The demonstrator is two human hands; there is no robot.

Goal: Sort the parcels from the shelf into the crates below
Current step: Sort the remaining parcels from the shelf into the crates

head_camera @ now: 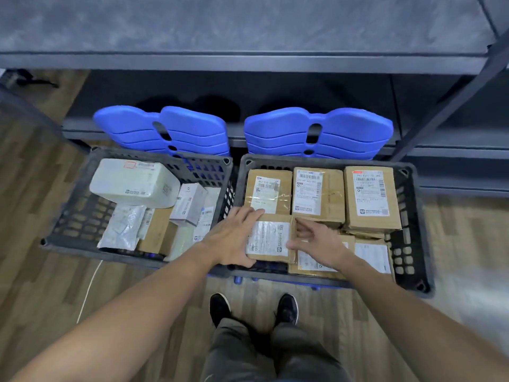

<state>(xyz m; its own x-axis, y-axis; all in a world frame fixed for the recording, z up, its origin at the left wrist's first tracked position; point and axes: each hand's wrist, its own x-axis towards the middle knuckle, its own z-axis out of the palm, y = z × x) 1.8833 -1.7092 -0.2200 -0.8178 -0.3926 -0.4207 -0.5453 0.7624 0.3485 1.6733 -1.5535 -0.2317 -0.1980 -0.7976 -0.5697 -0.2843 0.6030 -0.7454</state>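
Two black slotted crates stand on the floor under the shelf. The right crate holds several brown cardboard parcels with white labels. A small brown parcel lies at its near left corner. My left hand grips that parcel's left edge. My right hand holds its right edge, thumb on the label. The left crate holds a large white parcel, a small white box, a grey bag and a brown box.
Blue plastic lids lean behind both crates against the lower shelf. A dark shelf post slants down at the right. A white cable runs over the wooden floor. My feet stand just before the crates.
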